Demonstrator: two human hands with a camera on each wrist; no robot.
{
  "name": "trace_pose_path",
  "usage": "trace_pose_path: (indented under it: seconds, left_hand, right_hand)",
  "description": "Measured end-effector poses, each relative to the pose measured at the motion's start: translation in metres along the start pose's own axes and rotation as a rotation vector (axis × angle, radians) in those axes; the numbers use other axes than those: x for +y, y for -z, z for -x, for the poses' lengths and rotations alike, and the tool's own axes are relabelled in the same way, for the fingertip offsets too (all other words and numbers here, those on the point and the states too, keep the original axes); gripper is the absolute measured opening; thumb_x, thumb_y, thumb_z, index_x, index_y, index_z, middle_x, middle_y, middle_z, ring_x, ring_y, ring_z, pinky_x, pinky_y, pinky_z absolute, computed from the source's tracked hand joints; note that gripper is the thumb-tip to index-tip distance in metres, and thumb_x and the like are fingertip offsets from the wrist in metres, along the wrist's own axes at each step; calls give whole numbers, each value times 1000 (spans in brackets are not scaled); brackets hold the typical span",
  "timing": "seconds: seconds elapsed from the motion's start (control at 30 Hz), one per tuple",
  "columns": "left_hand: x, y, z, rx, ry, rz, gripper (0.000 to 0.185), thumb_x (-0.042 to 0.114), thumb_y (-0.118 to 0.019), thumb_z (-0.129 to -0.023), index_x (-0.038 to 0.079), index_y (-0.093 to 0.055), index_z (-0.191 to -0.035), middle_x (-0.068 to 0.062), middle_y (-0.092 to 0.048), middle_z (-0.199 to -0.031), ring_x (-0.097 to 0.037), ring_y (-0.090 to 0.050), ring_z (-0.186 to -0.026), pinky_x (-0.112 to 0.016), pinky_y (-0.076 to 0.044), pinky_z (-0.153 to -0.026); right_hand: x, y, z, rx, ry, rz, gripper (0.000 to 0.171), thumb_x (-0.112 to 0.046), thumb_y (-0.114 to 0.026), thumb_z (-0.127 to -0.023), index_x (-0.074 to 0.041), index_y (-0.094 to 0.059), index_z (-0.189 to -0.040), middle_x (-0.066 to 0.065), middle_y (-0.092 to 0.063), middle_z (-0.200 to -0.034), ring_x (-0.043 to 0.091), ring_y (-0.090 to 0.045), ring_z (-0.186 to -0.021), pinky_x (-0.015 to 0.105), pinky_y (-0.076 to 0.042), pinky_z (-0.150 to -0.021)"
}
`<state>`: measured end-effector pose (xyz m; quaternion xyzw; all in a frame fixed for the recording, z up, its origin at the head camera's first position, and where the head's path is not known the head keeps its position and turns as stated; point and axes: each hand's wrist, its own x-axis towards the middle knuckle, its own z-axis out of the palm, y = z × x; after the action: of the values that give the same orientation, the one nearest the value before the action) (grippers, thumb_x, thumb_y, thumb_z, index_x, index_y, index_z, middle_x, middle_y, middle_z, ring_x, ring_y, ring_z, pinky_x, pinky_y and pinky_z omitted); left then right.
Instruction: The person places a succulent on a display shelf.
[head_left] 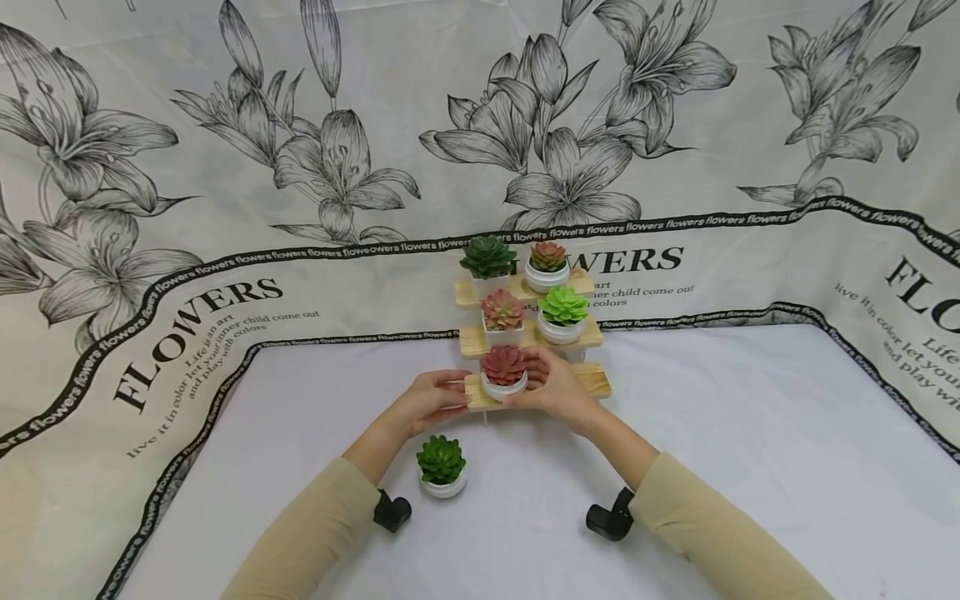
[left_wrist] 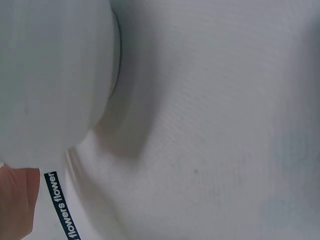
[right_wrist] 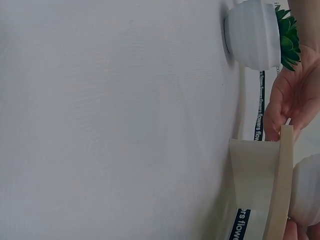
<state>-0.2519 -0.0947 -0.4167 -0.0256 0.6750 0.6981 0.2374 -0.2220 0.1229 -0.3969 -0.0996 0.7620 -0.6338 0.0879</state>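
My right hand [head_left: 557, 385] grips the round white pot of a dusky-red artificial succulent [head_left: 504, 365], thumb at its front and fingers at its right side. That pot sits on the lowest step of a three-tier wooden plant stand [head_left: 598, 379]. At the left end of the same step, my left hand [head_left: 431, 402] pinches the board [right_wrist: 283, 170] between thumb and fingers. Closer to me, a green succulent [head_left: 441, 460] in a white pot stands on the table below the left hand. The left wrist view is partly filled by a white pot [left_wrist: 50, 75].
The middle step bears a pink succulent [head_left: 502, 310] and a lime-green one [head_left: 563, 307]. A dark green plant [head_left: 487, 257] and an orange-red one [head_left: 548, 257] stand on the top step. Behind rises a flower-printed cloth [head_left: 375, 292]; white cloth [head_left: 525, 517] covers the table.
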Motion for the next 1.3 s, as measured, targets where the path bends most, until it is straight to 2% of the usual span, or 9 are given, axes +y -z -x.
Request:
trace_pose_path:
  seconds: [0.3, 0.4, 0.57, 0.73, 0.9, 1.13, 1.3]
  left_hand:
    - [-1, 2, -3, -7, -14, 3, 48, -11, -55, -87, -4, -47, -133, -13, -52, -108, -16, -59, -83, -33, -54, -84]
    - [-2, 2, -3, -18, -19, 0, 48, -11, -55, -87, -4, -46, -133, -12, -52, -107, -15, -59, -83, -33, -54, -84]
    - [-3, 2, -3, -29, -24, -7, 48, -10, -55, -87, -4, -46, -133, -13, -52, -108, -16, -59, -83, -35, -53, -86]
    - [-5, 2, -3, -37, -34, -10, 48, -10, -55, -87, -5, -45, -133, -13, -52, -107, -16, -59, -82, -36, -54, -85]
    - [-4, 2, -3, -38, -44, 0, 48, -12, -55, -86, -5, -46, -133, -14, -52, -108, -17, -59, -82, -33, -56, -80]
    - [-2, 2, -2, -43, -36, 1, 48, -11, -54, -87, -5, -45, -134, -17, -50, -114, -17, -58, -84, -34, -55, -83]
    - [-2, 3, -1, -59, -48, -1, 48, -11, -54, -87, -6, -44, -134, -18, -50, -117, -17, -58, -84, -35, -55, -84]
  right_hand:
    - [0, 11, 5, 4, 13, -44, 70, 5, -74, -73, 4, -40, -133, 23, -48, -128, 30, -50, -113, 40, -44, -99]
    - [0, 14, 9, 5, 15, -53, 68, 4, -73, -74, 4, -40, -134, 23, -48, -126, 30, -50, -111, 33, -47, -94]
    - [0, 17, 19, 20, -19, -130, 62, 4, -68, -78, 5, -39, -133, 23, -49, -121, 29, -52, -107, 23, -52, -83]
    - [0, 17, 28, 45, -50, -161, 57, 4, -69, -79, 8, -41, -128, 18, -52, -114, 21, -56, -99, 22, -53, -80]
    - [0, 13, 35, 46, -39, -157, 58, 3, -71, -77, 10, -42, -127, 19, -53, -111, 20, -57, -96, 22, -53, -80]
    - [4, 4, 42, 4, -49, -168, 55, 4, -72, -76, 10, -46, -123, 19, -55, -110, 24, -58, -98, 22, -53, -80]
    - [7, -4, 46, -77, -28, -145, 55, 1, -73, -76, 10, -48, -123, 21, -55, -112, 33, -54, -104, 25, -52, -82]
